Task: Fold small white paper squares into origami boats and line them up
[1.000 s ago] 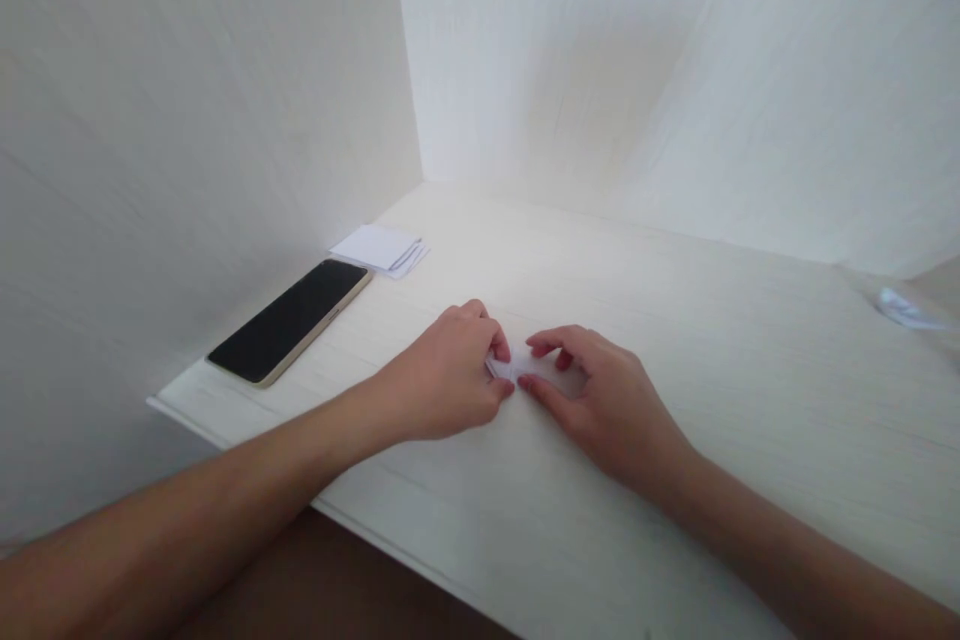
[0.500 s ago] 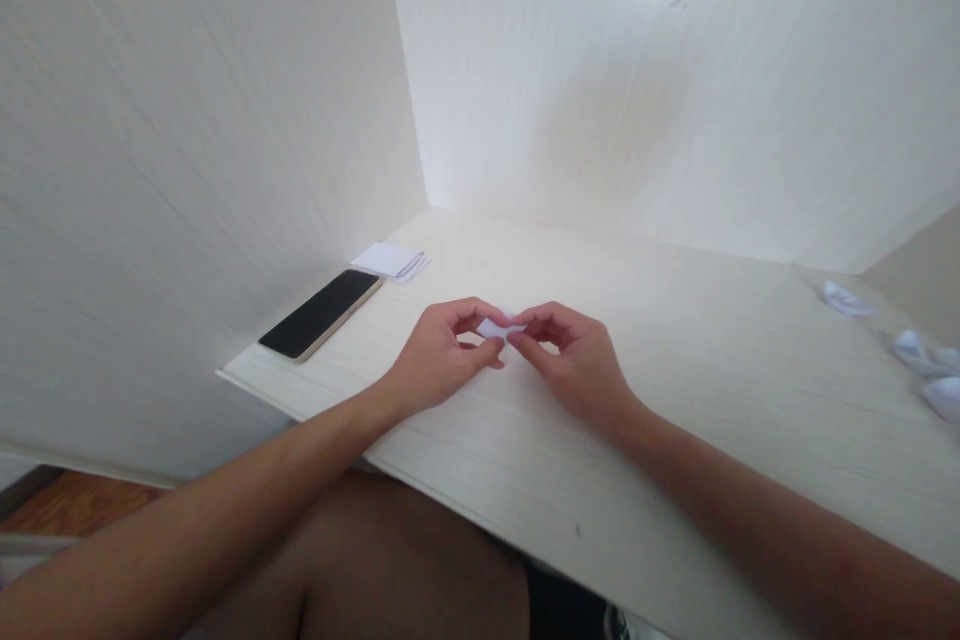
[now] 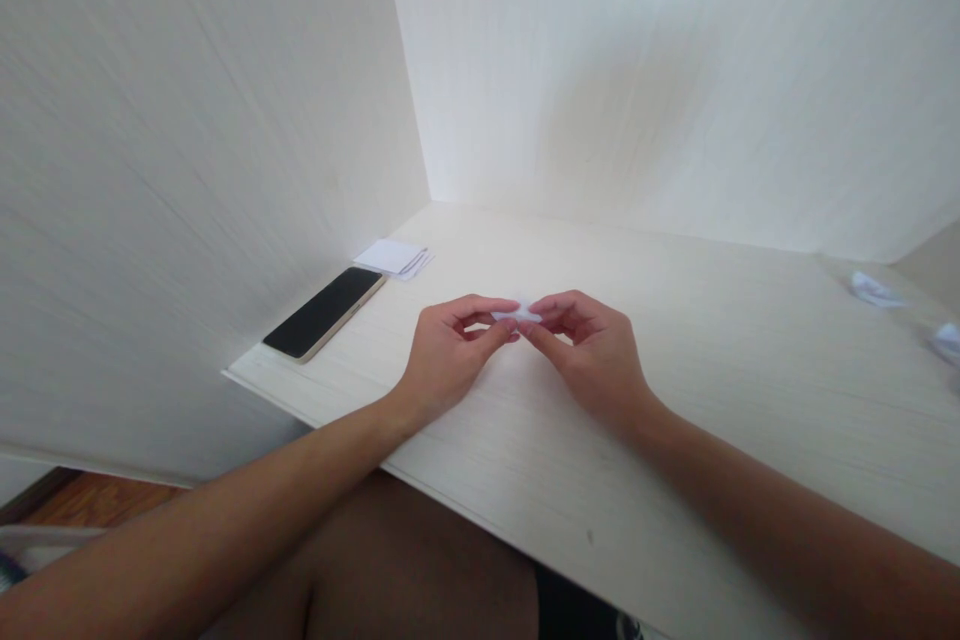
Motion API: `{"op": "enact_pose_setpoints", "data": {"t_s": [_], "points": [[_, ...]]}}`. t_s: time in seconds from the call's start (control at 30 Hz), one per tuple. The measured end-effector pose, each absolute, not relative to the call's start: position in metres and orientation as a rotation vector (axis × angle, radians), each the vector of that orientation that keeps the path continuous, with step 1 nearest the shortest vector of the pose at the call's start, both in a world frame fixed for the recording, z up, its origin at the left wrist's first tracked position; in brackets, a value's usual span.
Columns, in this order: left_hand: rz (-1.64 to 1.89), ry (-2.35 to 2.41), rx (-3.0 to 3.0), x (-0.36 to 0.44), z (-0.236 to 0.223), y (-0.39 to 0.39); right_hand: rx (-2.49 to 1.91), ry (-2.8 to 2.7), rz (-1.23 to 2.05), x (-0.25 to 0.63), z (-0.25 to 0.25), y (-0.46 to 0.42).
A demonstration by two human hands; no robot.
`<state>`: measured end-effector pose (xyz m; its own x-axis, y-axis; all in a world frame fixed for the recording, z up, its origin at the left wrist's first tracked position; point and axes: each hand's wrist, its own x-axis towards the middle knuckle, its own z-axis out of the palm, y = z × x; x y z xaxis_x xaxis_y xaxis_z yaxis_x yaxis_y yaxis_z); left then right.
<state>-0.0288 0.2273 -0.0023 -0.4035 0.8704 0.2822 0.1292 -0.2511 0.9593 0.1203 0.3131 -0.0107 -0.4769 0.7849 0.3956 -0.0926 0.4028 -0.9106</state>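
Observation:
A small piece of white folded paper (image 3: 519, 314) is pinched between both hands, a little above the table. My left hand (image 3: 459, 352) grips its left side between thumb and fingers. From the right, my right hand (image 3: 589, 348) holds the other side the same way, the two thumbs almost touching. Much of the paper hides behind my fingertips, and its exact folded shape cannot be made out.
On the white table (image 3: 720, 400), a phone (image 3: 324, 313) lies at the left beside the side panel. Just behind it is a small stack of white paper (image 3: 390, 257). Folded white paper pieces (image 3: 876, 290) lie at the far right. A back panel (image 3: 637, 70) closes the far side.
Both hands have shifted slightly right with the paper, and the thumbs have come closer together. The paper shows flatter between the fingertips. The view has turned slightly left.

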Motion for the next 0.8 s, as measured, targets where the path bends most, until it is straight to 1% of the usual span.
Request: {"op": "enact_pose_setpoints", "data": {"t_s": [0.23,0.43,0.53,0.7,0.8], "points": [[1.723,1.391,1.313,-0.030,-0.003,0.226,-0.611,-1.770,1.227,0.121,-0.009,0.313],[1.751,1.362,1.309,-0.029,-0.003,0.226,-0.606,-1.813,1.153,0.123,-0.013,0.312],[1.767,1.389,1.328,-0.031,-0.003,0.225,-0.600,-1.844,1.031,0.124,-0.011,0.309],[1.718,1.335,1.454,-0.033,-0.003,0.223,-0.453,-1.953,0.666,0.125,-0.004,0.304],[1.735,1.317,1.477,-0.032,-0.002,0.223,-0.401,-1.960,0.557,0.125,-0.005,0.303]]}}
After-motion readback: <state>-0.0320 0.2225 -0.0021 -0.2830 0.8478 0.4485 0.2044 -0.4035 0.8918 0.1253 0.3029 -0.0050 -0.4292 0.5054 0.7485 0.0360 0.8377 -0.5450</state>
